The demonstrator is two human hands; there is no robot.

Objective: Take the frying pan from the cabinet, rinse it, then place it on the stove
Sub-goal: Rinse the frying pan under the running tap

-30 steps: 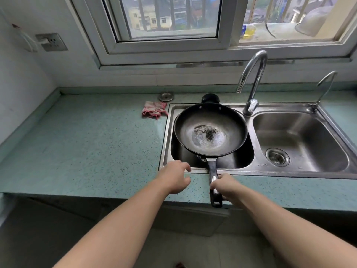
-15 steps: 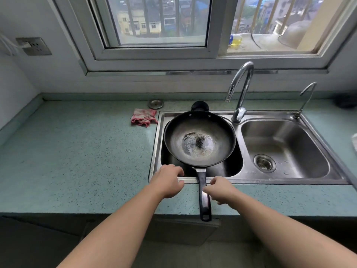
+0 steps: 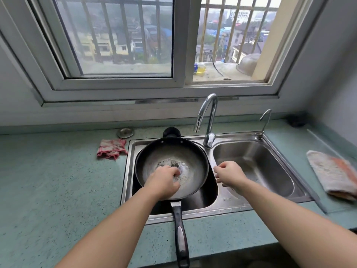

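Nearest me, at 6 o'clock, the handle [image 3: 180,235] of the frying pan [image 3: 193,157] lies free across the sink's front rim [image 3: 228,200]. My right hand [image 3: 229,174], which gripped it a second ago, hovers over the divider between the basins, fingers loosely curled and empty. My left hand [image 3: 164,180] has moved into the pan, fingers curled down on its floor; I cannot tell whether it holds anything. I judge scrubbing has begun. The pan sits in the left basin, long axis running 6 to 12. The tap [image 3: 207,117] stands beyond at 1 o'clock.
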